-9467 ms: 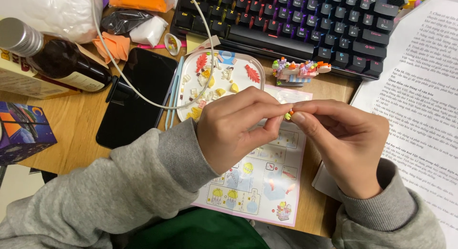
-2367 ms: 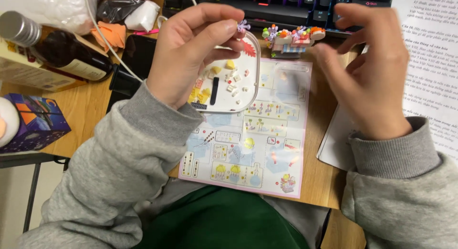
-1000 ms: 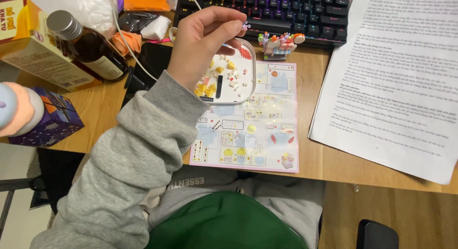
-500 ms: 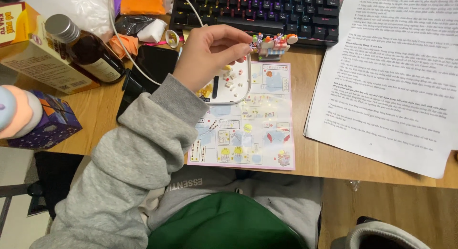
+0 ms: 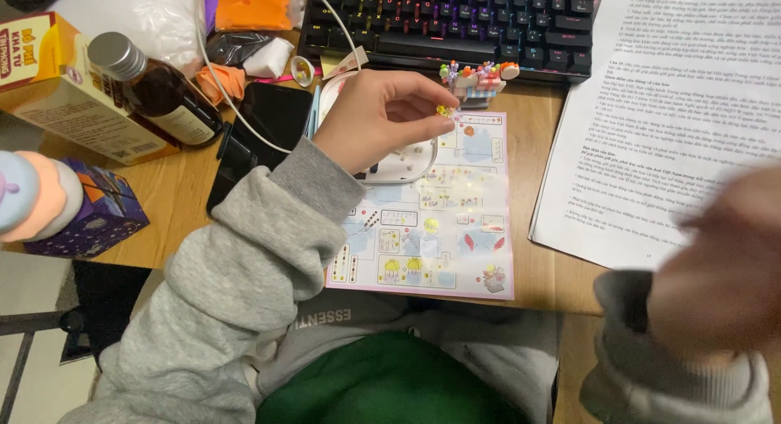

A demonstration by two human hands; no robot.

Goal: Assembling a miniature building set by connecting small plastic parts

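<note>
The left hand (image 5: 382, 119) pinches a tiny yellow piece (image 5: 444, 111) between fingertips above the instruction sheet (image 5: 439, 229) on the desk (image 5: 175, 208). The right hand (image 5: 720, 269) is blurred; its grip cannot be told.

- Left hand (image 5: 378, 119) is showing bare below a ribbed grey sweatshirt cuff.
- Right hand (image 5: 720, 265), blurred, is wearing matching grey sleeve.
- Green garment is covering lap.
</note>
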